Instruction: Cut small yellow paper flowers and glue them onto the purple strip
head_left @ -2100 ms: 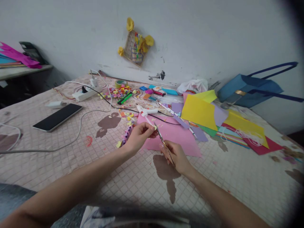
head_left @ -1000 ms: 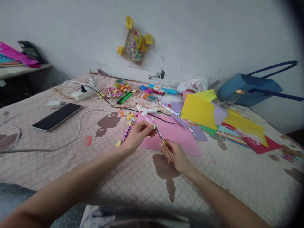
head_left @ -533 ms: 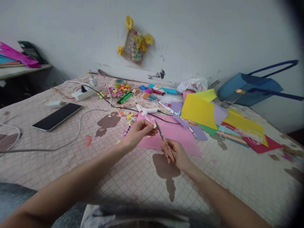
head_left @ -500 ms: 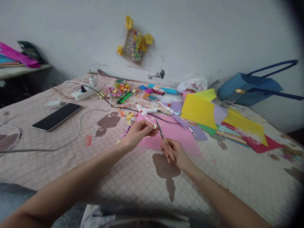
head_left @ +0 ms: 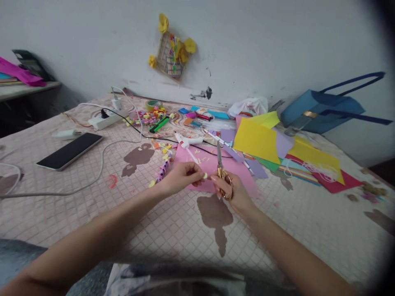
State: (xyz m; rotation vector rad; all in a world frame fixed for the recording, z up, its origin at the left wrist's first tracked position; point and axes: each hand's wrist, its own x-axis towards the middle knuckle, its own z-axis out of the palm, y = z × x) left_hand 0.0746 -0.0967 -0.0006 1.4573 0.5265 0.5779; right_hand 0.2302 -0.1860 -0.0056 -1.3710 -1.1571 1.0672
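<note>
Between the fingertips of my left hand (head_left: 186, 177) is a small pale yellow-green piece of paper (head_left: 205, 175). My right hand (head_left: 233, 190) is wrapped round gold-handled scissors (head_left: 219, 160), whose blades point away from me and look closed. The right fingertips come close to the paper piece; whether they touch it I cannot tell. Below and beyond both hands lies a pink paper sheet (head_left: 240, 176) with little yellow scraps on it. A white glue gun (head_left: 188, 141) rests at that sheet's far edge.
Colored paper sheets (head_left: 256, 139) and a blue bag (head_left: 321, 111) are at the right. Small paper flowers (head_left: 151, 116), a green cutter (head_left: 159, 124) and a tape roll (head_left: 153, 105) lie at the back. Leftward are a phone (head_left: 70, 151), a power strip (head_left: 106, 118) and trailing cables.
The scissors have turned more upright and swung away from the paper piece. My right fingertips have moved nearer to my left hand. The whole view has shifted slightly.
</note>
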